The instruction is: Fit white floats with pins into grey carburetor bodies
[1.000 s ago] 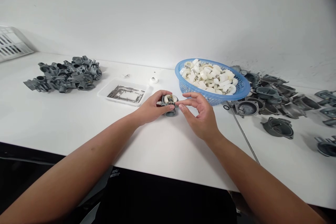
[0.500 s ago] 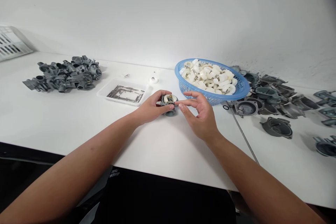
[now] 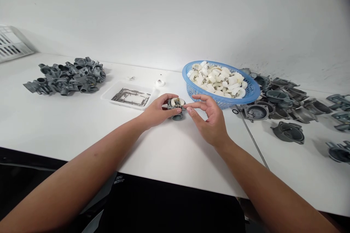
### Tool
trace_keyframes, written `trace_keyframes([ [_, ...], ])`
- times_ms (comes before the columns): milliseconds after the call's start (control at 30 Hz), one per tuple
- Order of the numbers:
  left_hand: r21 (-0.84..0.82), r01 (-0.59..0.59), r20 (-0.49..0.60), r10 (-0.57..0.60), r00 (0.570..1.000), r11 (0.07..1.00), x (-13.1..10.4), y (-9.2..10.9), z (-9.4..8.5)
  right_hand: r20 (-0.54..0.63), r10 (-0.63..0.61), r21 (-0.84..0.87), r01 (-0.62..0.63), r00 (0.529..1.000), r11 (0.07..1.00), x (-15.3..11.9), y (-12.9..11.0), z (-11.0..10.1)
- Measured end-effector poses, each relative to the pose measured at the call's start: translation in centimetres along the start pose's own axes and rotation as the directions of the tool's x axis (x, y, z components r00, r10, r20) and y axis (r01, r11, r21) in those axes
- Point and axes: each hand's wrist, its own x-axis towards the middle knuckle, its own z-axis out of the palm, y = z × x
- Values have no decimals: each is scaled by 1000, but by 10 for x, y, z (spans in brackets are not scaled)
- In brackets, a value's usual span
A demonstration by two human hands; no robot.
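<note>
My left hand (image 3: 156, 111) grips a small grey metal carburetor body (image 3: 176, 108) standing on the white table (image 3: 82, 127). A white plastic float sits on top of that body. My right hand (image 3: 210, 120) is at the body's right side, with thumb and forefinger pinched together at its edge; whatever is between them is too small to make out. Just behind lies a shallow white tray of thin metal pins (image 3: 129, 96).
A blue basket (image 3: 247, 96) heaped with white plastic floats stands behind my right hand. Grey carburetor bodies are piled at the far left (image 3: 67, 77). Grey metal bowls (image 3: 287, 105) spread over the right side. A small white part (image 3: 160, 83) lies behind the tray.
Both hands stay on the carburetor body. The right hand's fingers have shifted very slightly at its right edge; nothing else moved.
</note>
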Motion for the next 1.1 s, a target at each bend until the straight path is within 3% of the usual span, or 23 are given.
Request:
trace_keyframes([
  [200, -22, 5, 13, -5, 1000, 1000, 0, 2, 0, 23, -1, 63, -1, 1000, 998, 0, 2, 0],
  [433, -74, -10, 62, 14, 998, 997, -1, 1, -3, 63, 84, 2, -84, 994, 996, -1, 7, 3],
  [567, -82, 18, 85, -11, 996, 996, -2, 2, -4, 123, 180, -17, -179, 976, 984, 1, 9, 4],
  [1100, -76, -2, 67, 7, 998, 997, -1, 2, -2, 323, 236, 113, -285, 917, 952, 2, 20, 11],
])
